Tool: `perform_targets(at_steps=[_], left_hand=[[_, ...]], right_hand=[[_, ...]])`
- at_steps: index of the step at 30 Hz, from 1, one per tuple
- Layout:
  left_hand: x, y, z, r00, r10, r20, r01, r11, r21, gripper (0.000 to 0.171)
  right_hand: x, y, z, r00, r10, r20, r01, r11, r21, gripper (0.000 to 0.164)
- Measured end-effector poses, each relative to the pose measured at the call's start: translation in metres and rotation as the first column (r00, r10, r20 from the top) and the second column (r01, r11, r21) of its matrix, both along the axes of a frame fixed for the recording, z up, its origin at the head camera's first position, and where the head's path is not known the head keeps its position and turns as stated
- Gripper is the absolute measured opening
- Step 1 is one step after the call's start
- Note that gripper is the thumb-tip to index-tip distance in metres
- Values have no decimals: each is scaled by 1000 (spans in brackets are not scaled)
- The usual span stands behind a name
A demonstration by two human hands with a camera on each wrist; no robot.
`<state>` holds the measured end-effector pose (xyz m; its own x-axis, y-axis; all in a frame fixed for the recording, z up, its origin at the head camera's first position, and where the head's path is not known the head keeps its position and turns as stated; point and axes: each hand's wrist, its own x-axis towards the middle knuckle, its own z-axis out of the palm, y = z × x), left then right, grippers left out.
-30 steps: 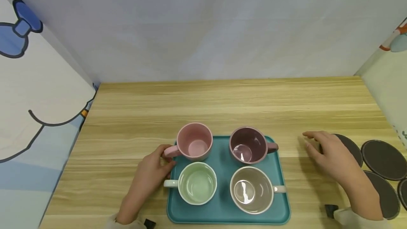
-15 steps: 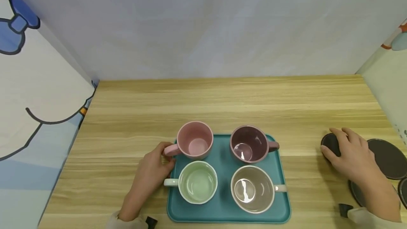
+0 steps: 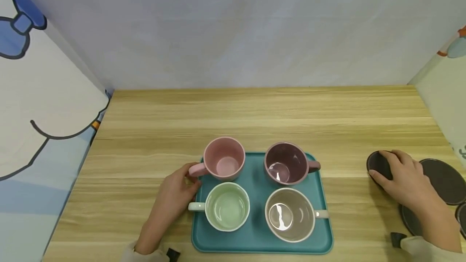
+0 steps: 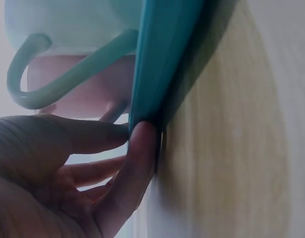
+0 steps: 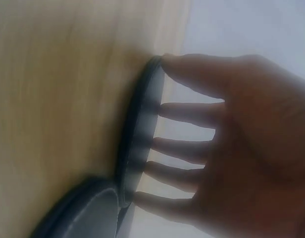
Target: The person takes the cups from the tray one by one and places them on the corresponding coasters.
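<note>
My left hand point(image 3: 174, 193) pinches the left rim of the teal tray point(image 3: 262, 250); in the left wrist view the thumb is on one face of the tray point(image 4: 162, 59) and a finger on the other. On the tray stand a pink mug point(image 3: 223, 157), a green mug point(image 3: 227, 209), a purple mug point(image 3: 284, 161) and a beige mug point(image 3: 290, 217). Off to the right, my right hand point(image 3: 407, 181) spreads over a round black coaster point(image 3: 378, 165). Seen from the right wrist, the extended fingertips touch that coaster point(image 5: 142, 134), the thumb at its edge.
More black coasters lie around the right hand: one beyond it point(image 3: 442, 181), one partly under the wrist point(image 3: 410, 219), and one cut off at the frame's edge point(image 3: 461, 217). A pale cloth wall point(image 3: 255, 31) borders the wooden table point(image 3: 262, 108).
My right hand has moved right from beside the tray and come down on the nearest coaster. My left hand keeps its hold on the tray's rim; the mugs stay put.
</note>
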<state>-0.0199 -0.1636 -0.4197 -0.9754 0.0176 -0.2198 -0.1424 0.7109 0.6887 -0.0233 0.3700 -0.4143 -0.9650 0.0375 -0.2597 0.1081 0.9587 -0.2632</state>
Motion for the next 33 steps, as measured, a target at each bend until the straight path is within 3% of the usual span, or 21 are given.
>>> perform_targets(at_steps=[5, 10, 19, 28, 33], left_hand=[[2, 2, 1, 1000, -4, 10, 3, 1000, 24, 45], [5, 1, 3, 1000, -15, 17, 14, 998, 62, 45], [6, -1, 1, 999, -7, 39, 4, 996, 91, 47], [5, -1, 1, 999, -6, 47, 1, 995, 104, 48], [4, -1, -1, 999, -8, 51, 2, 994, 110, 48]], right_hand=[[-7, -2, 4, 999, 35, 20, -35, 999, 18, 75], [-18, -4, 9, 991, 132, 24, -132, 991, 6, 66], [-51, -23, 14, 965, 262, -17, -261, 964, 41, 67], [-79, -42, 13, 966, 257, -4, -257, 966, 15, 70], [-93, -51, 14, 949, 315, -13, -315, 949, -14, 68]])
